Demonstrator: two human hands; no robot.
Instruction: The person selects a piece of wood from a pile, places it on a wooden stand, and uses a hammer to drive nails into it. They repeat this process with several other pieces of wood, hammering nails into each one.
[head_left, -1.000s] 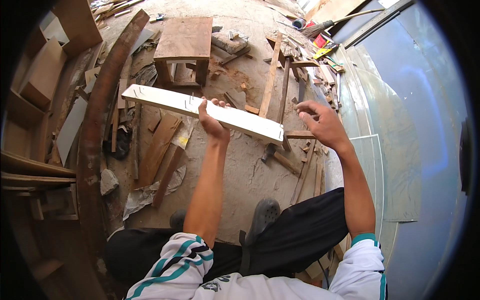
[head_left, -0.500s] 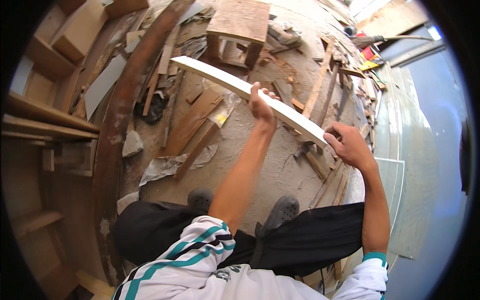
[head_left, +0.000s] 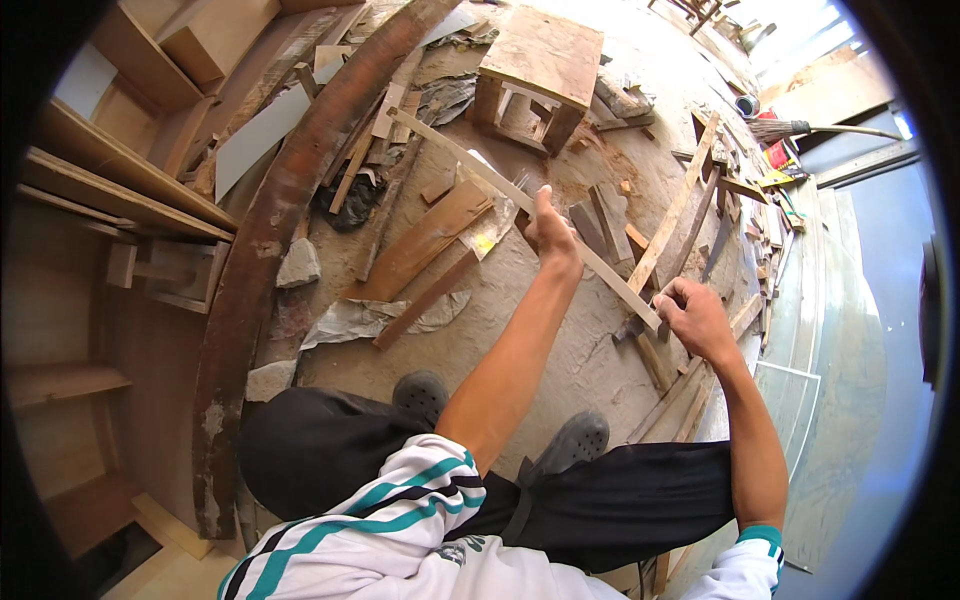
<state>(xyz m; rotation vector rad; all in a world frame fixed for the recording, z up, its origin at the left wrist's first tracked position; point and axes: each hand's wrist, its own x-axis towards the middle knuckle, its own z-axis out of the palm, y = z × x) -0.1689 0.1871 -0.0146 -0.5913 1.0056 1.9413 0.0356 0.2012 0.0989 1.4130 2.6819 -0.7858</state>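
A long, narrow wooden strip (head_left: 612,278) slants across the middle of the view, its far end up to the left and its near end down to the right. Around its middle part, my left hand (head_left: 553,240) is closed, thumb up along one side. At the near end, my right hand (head_left: 697,318) has its fingers curled in a pinch against the strip. The strip is held above the floor with a thin side facing me. What looks like a hammer (head_left: 652,358) lies below the near end, partly hidden.
A wooden stool (head_left: 545,55) stands ahead. Wood offcuts (head_left: 425,240) litter the ground. A long dark beam (head_left: 270,200) curves along the left beside wooden cabinet frames (head_left: 70,375). Glass sheets (head_left: 840,340) lie at the right, and a broom (head_left: 780,128) lies far right.
The strip has turned in my hands, from its broad pale face showing to a narrow side. The surroundings have shifted right and slightly down in view.
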